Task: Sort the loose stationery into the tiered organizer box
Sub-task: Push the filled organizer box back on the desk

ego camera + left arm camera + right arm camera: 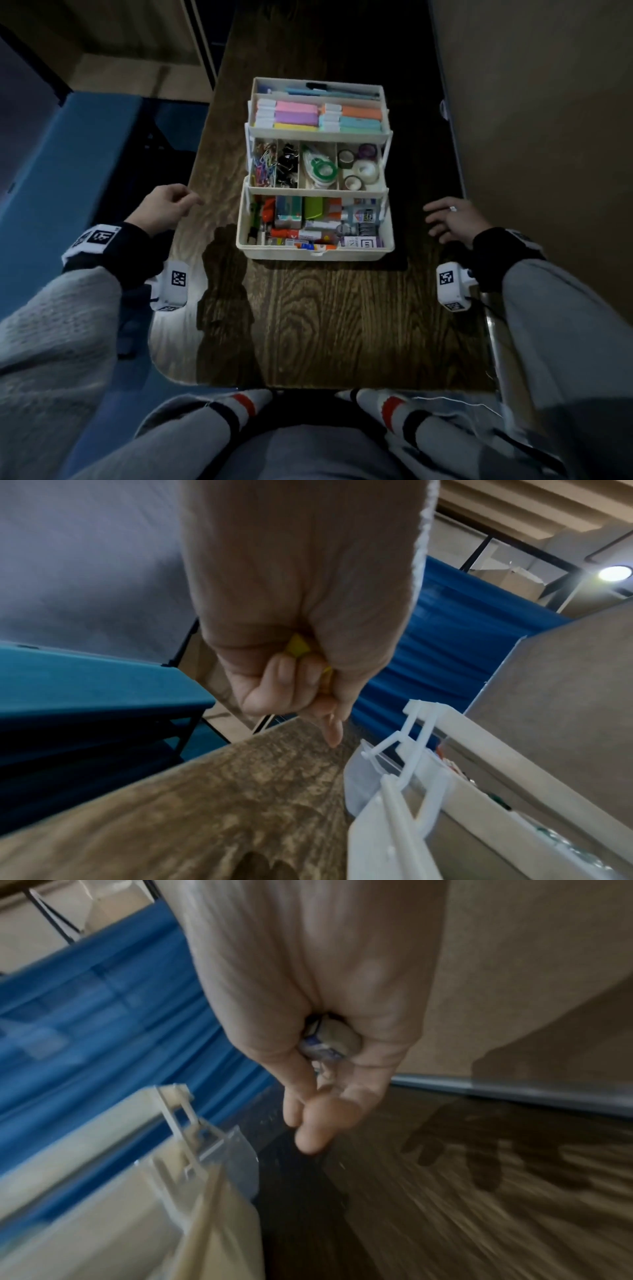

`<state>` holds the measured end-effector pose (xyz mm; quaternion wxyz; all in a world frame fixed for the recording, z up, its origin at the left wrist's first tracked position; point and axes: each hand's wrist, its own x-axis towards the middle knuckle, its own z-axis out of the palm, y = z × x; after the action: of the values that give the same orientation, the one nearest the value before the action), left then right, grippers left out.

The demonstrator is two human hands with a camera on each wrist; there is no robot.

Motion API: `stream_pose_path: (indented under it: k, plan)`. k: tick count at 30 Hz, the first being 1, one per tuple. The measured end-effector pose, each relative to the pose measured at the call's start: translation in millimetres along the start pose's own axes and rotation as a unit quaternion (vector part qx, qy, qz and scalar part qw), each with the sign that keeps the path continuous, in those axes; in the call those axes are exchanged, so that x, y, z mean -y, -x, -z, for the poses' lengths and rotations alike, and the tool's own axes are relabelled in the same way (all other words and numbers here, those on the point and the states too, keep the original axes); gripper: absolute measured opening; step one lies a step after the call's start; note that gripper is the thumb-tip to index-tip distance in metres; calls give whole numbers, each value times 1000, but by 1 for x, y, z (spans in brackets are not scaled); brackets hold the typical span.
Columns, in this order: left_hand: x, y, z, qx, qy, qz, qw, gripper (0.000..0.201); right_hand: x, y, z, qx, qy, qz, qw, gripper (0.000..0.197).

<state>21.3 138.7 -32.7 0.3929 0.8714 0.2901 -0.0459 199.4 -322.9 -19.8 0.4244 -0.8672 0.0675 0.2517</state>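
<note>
The cream tiered organizer box (315, 254) stands open in the middle of the wooden table (325, 325). Pens fill its top tier and coloured sticky notes (296, 114) the second. Clips and tape rolls (363, 164) lie in the third, glue sticks and small packs in the bottom. My left hand (174, 204) hovers left of the box, fingers curled round a small yellow thing (298, 646). My right hand (442, 219) hovers right of the box with its fingers stretched out. A small grey and blue thing (330, 1039) is tucked in its palm, blurred.
Blue furniture (68, 171) stands along the table's left side and a tan wall (548, 137) along the right. My knees in striped socks (246, 404) are at the table's near edge. The box's hinged side arms (411, 739) stick out on both sides.
</note>
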Motion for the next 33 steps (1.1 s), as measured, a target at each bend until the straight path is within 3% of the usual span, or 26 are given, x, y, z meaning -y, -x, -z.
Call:
stream_pose_path:
  k: [7, 12, 18, 23, 29, 31, 33]
  plan:
    - [-37, -33, -18, 18, -5, 0, 1000, 37, 55, -5, 8, 15, -19, 32, 999, 31]
    - [-55, -39, -31, 79, -55, -7, 995, 41, 76, -11, -34, 70, -21, 3, 997, 37]
    - [-60, -37, -41, 52, -138, -54, 988, 25, 74, -24, -68, 41, -13, -12, 999, 35]
    - [-60, -23, -36, 101, -171, -55, 979, 26, 61, -19, -61, 54, -4, -17, 998, 33]
    - [-46, 5, -35, 170, -170, -47, 969, 28, 42, -9, -49, 123, 14, -49, 991, 26]
    - [-49, 5, -26, 190, -186, -41, 963, 28, 46, -15, -39, 102, 45, -54, 992, 23]
    - [-59, -3, -10, 159, -187, -31, 969, 28, 59, -30, -24, 14, 65, -28, 997, 21]
